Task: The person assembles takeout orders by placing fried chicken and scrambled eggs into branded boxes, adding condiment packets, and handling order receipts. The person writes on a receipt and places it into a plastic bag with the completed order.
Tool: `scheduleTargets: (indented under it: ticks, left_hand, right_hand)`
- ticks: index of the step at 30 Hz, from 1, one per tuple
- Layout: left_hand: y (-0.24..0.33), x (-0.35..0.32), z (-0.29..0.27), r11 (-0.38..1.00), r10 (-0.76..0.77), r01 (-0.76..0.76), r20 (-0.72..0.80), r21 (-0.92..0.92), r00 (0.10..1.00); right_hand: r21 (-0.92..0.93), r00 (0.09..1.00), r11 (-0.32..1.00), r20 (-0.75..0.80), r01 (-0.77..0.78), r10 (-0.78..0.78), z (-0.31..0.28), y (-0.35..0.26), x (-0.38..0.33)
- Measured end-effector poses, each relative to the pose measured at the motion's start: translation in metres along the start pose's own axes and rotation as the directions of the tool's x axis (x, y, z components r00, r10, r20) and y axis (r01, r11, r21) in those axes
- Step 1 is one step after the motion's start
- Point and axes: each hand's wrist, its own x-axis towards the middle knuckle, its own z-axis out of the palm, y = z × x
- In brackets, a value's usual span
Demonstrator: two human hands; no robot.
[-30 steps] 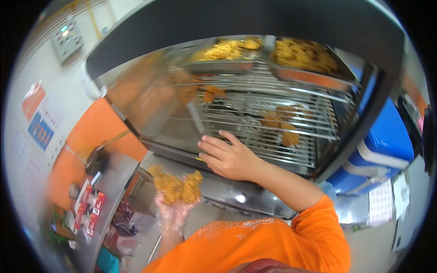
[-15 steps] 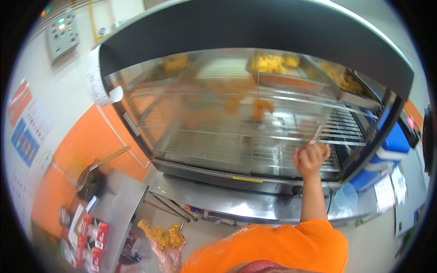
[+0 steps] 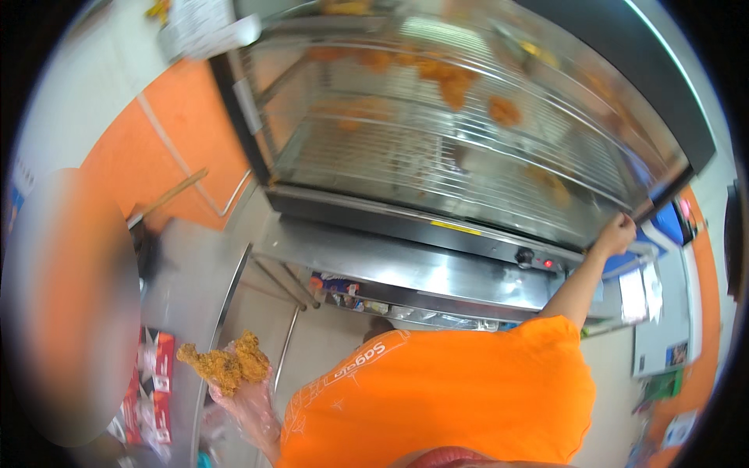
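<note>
A clear plastic glove covers my left hand (image 3: pixel 248 407), which is closed around breaded fried chicken (image 3: pixel 226 365). The golden chicken sits low on the left, beside the steel counter's edge. Out to the right, my bare right hand (image 3: pixel 618 234) has its fingers curled at the right end of the sliding glass door (image 3: pixel 577 195) of a heated display cabinet (image 3: pixel 374 204). Its exact hold is partly hidden. Behind the glass, more fried pieces (image 3: pixel 504 111) rest on wire racks, some blurred by motion.
The cabinet stands on a steel table (image 3: pixel 374 253) with packages on its lower shelf. At left, a steel counter (image 3: pixel 204 269) carries red-and-white boxes (image 3: pixel 160 366) and a wooden-handled utensil (image 3: pixel 175 191). A large blurred shape (image 3: pixel 70 312) covers the far left. Blue containers (image 3: pixel 663 230) stand right of the cabinet.
My right hand has moved right, and the glass door has slid across the opening at the cabinet's right side. My left hand still holds the chicken, now higher and further left in view.
</note>
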Motion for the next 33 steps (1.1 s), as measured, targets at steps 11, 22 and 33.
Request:
scheduleTargets:
  ticks: [11, 22, 33]
  left_hand:
    - [0.027, -0.056, -0.052, 0.937, 0.345, -0.343, -0.348, 0.072, 0.871]
    - [0.077, -0.002, -0.046, 0.728, 0.63, -0.67, -0.531, 0.149, 0.567]
    - [0.151, 0.116, -0.012, 0.571, 0.762, -0.778, -0.522, 0.262, 0.383]
  right_hand:
    - [0.934, 0.446, -0.35, -0.282, -0.075, -0.849, -0.114, -0.445, -0.316]
    - [0.7, 0.087, -0.389, -0.426, -0.599, -0.901, -0.218, -0.704, -0.509]
    - [0.966, -0.662, 0.07, -0.116, -0.248, -0.741, -0.068, -0.948, -0.709]
